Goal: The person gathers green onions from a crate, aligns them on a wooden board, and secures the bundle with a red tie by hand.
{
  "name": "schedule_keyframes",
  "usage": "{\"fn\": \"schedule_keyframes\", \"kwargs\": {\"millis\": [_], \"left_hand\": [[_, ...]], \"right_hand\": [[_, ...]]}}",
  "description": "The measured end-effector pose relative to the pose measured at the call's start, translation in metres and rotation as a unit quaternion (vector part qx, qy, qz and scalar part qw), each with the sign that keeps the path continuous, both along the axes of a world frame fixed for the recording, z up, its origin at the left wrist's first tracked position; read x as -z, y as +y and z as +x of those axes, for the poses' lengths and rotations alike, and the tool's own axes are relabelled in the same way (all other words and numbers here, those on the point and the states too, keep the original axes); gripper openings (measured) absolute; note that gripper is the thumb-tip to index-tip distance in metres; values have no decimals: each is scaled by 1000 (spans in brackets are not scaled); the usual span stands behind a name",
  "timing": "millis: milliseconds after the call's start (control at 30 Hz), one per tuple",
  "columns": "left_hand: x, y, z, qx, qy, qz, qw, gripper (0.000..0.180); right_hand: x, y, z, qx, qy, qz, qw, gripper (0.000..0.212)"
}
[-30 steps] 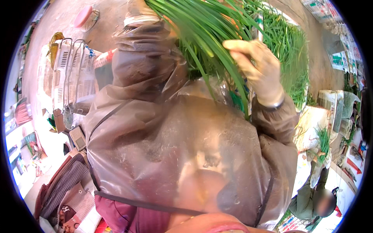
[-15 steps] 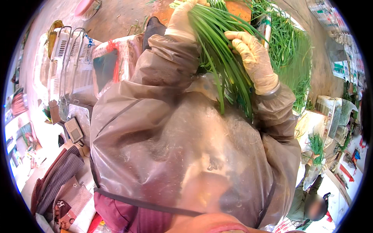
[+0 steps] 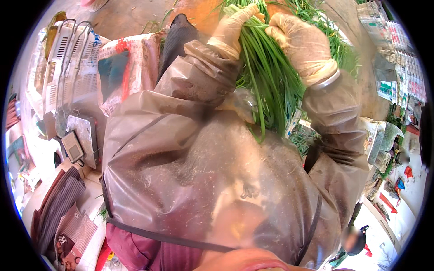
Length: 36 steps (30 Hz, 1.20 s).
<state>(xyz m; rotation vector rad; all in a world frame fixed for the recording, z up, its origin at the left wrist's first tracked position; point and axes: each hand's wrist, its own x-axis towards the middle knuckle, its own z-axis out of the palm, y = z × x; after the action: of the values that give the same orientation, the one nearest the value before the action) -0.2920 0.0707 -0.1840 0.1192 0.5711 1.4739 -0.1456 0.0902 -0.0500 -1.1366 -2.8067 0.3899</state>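
Chives [image 3: 266, 86], a thick bundle of long green stalks, sit clamped between both gloved hands near the top of the head view. The left hand [image 3: 235, 27] is curled tight around the pale cut ends of the bundle, and the right hand [image 3: 300, 47] grips the same bundle just beside it, fingers wrapped over the stalks. Below the hands the stalks hang down and fan out against the clear plastic raincoat [image 3: 203, 171] that covers the person's chest and both sleeves; the plastic is speckled with dirt and small green scraps.

Beyond the right hand more loose greens [image 3: 339, 45] lie heaped on the ground. Left of the left hand stands a clear plastic bag [image 3: 120, 72] with red and dark marks, and further left a white slatted crate [image 3: 68, 58]. Well below it, a small grey scale [image 3: 72, 145] rests on a pale bench [image 3: 36, 158], with striped cloth [image 3: 58, 207] folded near the lower edge. Far to the right of the right hand, racks of small packets [image 3: 398, 58] line the stall wall. The ground ahead of the hands is bare brown earth [image 3: 131, 16] strewn with trimmings.
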Motion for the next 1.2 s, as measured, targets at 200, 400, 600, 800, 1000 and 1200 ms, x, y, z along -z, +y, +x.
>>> {"fn": "schedule_keyframes", "kwargs": {"millis": [200, 400, 600, 800, 1000, 1200], "left_hand": [[21, 5, 9, 30, -69, 196, 978, 42], [13, 2, -2, 87, 147, 174, 970, 45], [21, 3, -9, 62, 68, 125, 988, 31], [1, 8, -129, -128, -7, 354, 926, 26], [-71, -28, -173, -136, 8, 432, 892, 29], [-135, -56, -142, -118, 298, 520, 791, 26]], "right_hand": [[-2, 69, -34, -284, 23, 249, 926, 6], [-24, 110, -48, -308, 47, 264, 913, 7], [-22, 194, 23, 111, 330, 47, 936, 26], [-7, 135, 97, 105, 133, 153, 974, 33], [46, 102, 182, 198, 245, -21, 949, 32], [41, 31, 153, 239, 428, -149, 859, 27]]}}
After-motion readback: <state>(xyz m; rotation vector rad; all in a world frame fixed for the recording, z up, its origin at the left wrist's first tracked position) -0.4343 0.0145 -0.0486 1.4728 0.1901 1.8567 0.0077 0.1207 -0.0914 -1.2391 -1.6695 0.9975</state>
